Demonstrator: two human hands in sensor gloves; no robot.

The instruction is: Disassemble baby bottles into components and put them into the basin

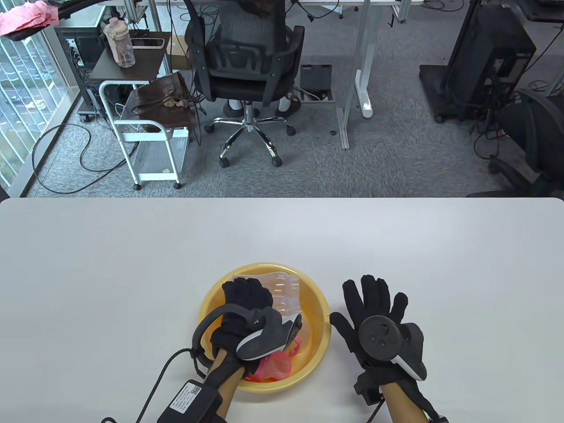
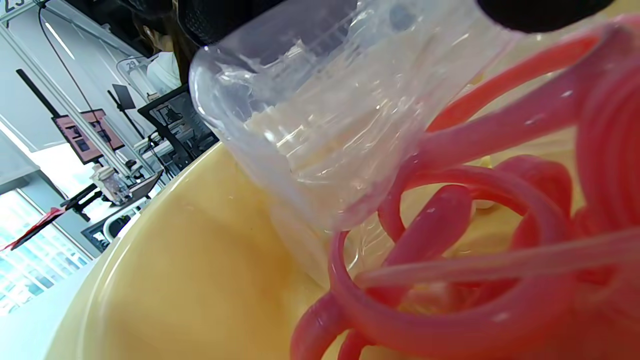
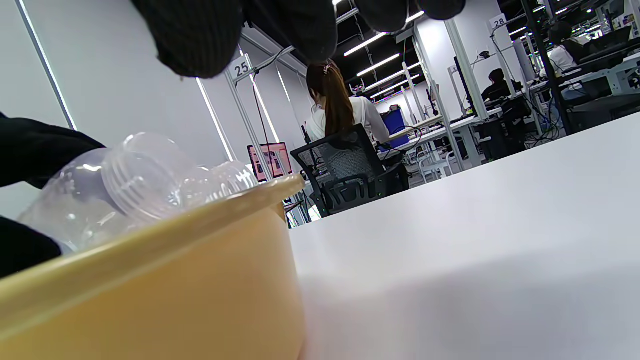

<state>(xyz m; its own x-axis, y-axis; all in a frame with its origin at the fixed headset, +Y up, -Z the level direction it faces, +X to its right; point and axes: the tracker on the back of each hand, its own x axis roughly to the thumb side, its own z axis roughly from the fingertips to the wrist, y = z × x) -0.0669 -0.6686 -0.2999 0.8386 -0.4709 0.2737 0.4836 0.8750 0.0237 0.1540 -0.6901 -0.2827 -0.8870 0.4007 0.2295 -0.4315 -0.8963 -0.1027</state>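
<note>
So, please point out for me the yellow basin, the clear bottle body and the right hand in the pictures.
yellow basin [image 1: 318,304]: table view, on its bare right rim.
clear bottle body [image 1: 286,288]: table view, on its ribbed side.
right hand [image 1: 374,324]: table view, on the glove's back, beside the tracker.

number sign [image 3: 242,69] reading 25, sign [image 3: 499,22] reading 28

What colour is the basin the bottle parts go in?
The basin is yellow, clearest in the table view.
</note>
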